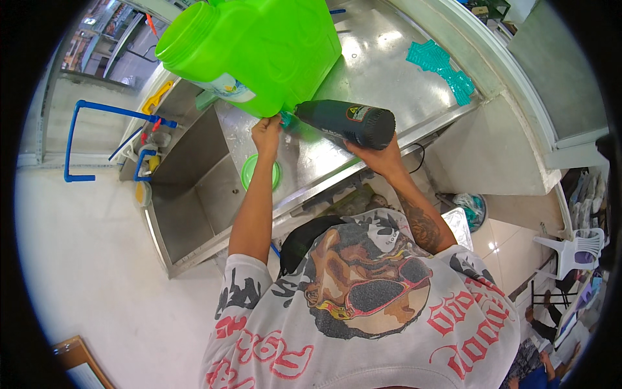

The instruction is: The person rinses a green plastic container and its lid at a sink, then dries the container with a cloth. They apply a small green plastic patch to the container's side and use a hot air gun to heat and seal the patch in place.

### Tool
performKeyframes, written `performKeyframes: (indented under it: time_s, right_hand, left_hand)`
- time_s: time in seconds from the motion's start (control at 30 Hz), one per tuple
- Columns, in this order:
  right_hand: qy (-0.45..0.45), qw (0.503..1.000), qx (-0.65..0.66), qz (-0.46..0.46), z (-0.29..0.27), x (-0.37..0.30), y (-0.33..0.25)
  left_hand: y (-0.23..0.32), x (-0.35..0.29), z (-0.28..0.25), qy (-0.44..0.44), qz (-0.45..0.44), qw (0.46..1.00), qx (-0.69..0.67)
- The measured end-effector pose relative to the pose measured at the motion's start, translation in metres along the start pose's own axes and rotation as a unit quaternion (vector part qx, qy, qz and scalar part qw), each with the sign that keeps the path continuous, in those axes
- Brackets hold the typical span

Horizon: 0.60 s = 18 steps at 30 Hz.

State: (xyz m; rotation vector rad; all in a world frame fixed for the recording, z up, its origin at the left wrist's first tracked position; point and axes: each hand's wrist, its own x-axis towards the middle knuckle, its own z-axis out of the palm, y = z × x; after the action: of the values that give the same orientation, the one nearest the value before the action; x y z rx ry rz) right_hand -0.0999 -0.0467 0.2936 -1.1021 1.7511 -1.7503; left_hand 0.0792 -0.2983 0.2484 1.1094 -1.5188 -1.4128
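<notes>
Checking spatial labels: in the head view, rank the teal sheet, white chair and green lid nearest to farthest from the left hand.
1. Green lid, just below the left hand in view
2. Teal sheet, right side of the counter
3. White chair, at the far right

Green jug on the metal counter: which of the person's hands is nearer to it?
Left. The left hand is at the green jug's lower corner, by a small teal piece; the right hand is farther off to the right, holding a black tapered object.

window upper left | pale tiled floor, bright glints | white plastic chair, far right
</notes>
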Motion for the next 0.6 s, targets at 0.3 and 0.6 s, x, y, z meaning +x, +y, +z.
performKeyframes:
  time_s: [0.3, 0.6]
  right_hand:
    - [-0.012, 0.999, 0.043, 0.015, 0.002, -0.005, 0.002]
    - [-0.027, 0.997, -0.064, -0.038, -0.004, 0.004, -0.010]
  left_hand:
    - [-0.003, 0.009, 0.002, 0.020, 0.034, 0.998, 0.052]
    - [0.001, 0.001, 0.009, 0.075, 0.024, 0.997, 0.027]
